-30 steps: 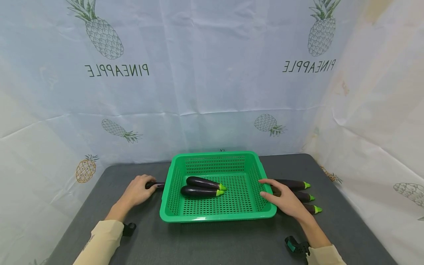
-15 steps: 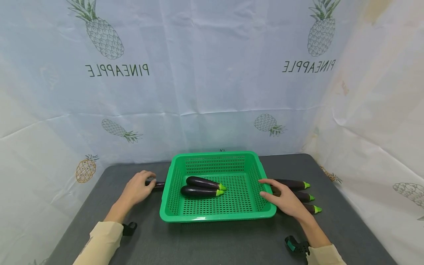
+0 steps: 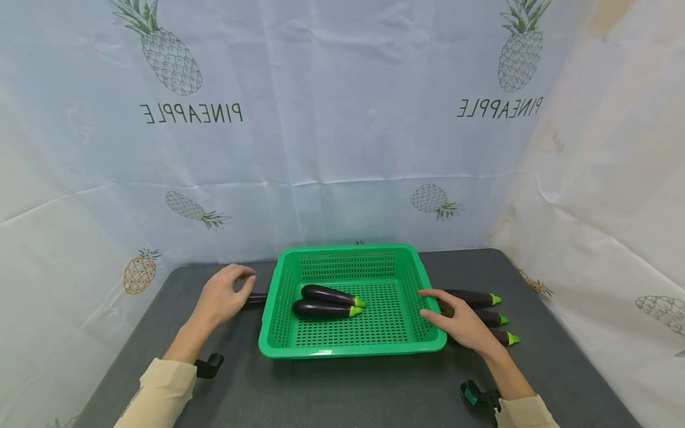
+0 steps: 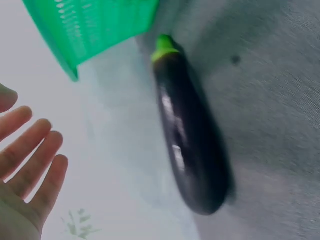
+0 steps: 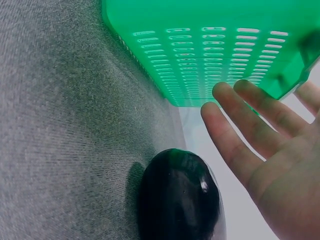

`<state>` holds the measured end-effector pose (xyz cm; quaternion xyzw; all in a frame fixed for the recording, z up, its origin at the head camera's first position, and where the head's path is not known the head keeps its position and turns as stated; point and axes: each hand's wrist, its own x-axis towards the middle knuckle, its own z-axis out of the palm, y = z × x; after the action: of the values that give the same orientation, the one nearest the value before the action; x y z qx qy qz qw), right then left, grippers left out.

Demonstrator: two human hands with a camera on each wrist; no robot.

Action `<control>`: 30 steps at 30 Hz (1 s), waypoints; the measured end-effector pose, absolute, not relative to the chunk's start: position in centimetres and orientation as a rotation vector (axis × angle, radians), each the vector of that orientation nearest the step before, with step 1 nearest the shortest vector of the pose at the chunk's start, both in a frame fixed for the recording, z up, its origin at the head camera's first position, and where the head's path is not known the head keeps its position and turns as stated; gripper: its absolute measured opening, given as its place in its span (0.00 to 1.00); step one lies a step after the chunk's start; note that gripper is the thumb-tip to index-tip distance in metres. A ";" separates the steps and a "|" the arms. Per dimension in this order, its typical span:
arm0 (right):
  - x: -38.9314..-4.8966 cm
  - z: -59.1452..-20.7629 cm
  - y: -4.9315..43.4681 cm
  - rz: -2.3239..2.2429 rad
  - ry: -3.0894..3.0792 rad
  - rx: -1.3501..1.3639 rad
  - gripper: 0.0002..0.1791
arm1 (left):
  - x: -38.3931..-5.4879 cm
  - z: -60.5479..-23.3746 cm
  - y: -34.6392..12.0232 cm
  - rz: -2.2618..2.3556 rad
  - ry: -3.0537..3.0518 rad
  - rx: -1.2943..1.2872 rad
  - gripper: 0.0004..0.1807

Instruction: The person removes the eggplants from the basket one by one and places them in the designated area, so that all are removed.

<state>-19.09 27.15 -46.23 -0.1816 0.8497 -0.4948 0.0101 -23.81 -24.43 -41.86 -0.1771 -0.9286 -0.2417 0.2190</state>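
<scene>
My left hand (image 3: 220, 299) hovers over the left side of the table with nothing in it; its fingers are spread in the left wrist view. Below and beside it lies an eggplant (image 4: 190, 135), dark with a green stem end pointing toward the basket. A green plastic basket (image 3: 353, 352) stands mid-table, holding two eggplants (image 3: 323, 310) side by side. At its right rim rests my right hand (image 3: 464, 322), thumb and index finger reaching over the edge, the other fingers loosely straight along the outer wall. Several eggplants (image 3: 473, 297) lie under and beyond that hand, partly hidden by it.
The grey table (image 3: 321, 395) meets a pineapple-print curtain (image 3: 342, 148) at the back, and pale cloth also hangs at both sides. A black strap mount (image 3: 210, 365) sits on the left wrist and another mount (image 3: 478, 396) on the right.
My left hand has let go of the left eggplant and risen up and slightly back from it. The right hand, basket and other eggplants have stayed put.
</scene>
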 end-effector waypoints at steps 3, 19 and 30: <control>-19.1 -46.2 27.1 -1.547 2.648 -0.567 0.27 | -23.5 -41.2 -23.8 -0.690 -2.536 -0.522 0.08; -19.2 -46.3 27.1 -1.551 2.639 -0.604 0.26 | -21.9 -38.8 -20.2 -0.702 -2.533 -0.667 0.11; -19.2 -46.4 27.1 -1.543 2.655 -0.586 0.26 | -21.8 -38.1 -17.8 -0.665 -2.538 -0.825 0.13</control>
<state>-19.24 27.09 -46.41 -0.1873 0.8492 -0.4936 0.0076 -21.75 -17.80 -38.15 -0.2942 -0.9051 -0.2374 0.1944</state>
